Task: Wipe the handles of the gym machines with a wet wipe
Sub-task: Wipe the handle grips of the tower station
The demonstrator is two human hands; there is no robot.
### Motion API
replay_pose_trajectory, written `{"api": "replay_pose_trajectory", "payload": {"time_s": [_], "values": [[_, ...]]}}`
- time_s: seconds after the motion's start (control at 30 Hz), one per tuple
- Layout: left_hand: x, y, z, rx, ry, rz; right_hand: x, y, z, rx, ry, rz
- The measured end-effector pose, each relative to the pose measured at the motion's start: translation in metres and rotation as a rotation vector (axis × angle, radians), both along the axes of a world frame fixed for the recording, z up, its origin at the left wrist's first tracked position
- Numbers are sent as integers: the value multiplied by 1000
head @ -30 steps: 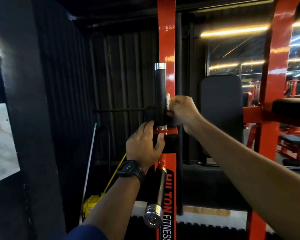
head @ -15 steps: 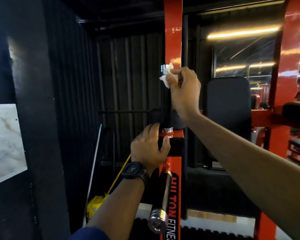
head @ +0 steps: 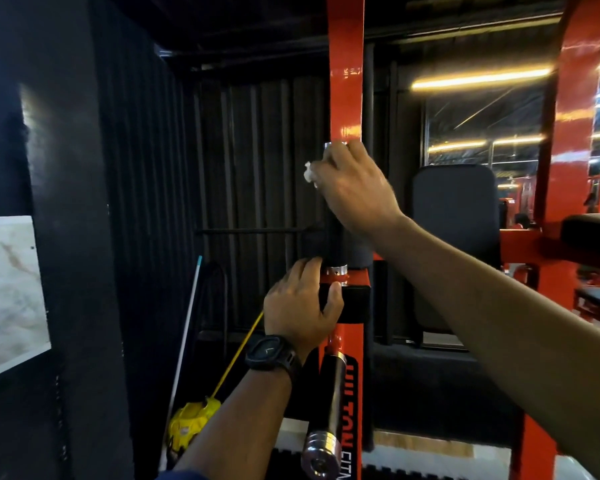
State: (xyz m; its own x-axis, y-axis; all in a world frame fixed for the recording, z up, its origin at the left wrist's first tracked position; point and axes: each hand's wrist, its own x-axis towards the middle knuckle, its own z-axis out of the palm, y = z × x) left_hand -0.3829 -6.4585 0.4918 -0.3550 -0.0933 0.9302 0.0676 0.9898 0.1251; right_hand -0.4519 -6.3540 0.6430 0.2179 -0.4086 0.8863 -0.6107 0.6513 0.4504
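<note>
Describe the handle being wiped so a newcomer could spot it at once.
Find the tall red post in the middle. Against it stands a black upright handle with chrome collars, its top gripped by the right hand with a white wipe. The other handle, lower down, slants toward the camera instead.

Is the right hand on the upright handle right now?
Touching. The head view shows the right hand wrapped around the upright handle near its top.

Yellow mop (head: pixel 191 422) low left — marble panel (head: pixel 7 292) on wall.
</note>
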Motion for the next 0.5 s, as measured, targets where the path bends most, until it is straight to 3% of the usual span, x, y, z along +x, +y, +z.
{"api": "replay_pose_trajectory", "payload": {"time_s": [0.07,0.2,0.37,0.5], "values": [[0,-1,0,3,-8,1,8,-6,5,-108,-95,20],[0,0,0,1,-3,-15,17,-6,-29,212,-21,-146],[-2,-1,-1,-9,10,2,21,2,-34,95,-133,-57],[-2,-2,-2,-23,25,-6,18,7,-62,262,-156,-37]]}}
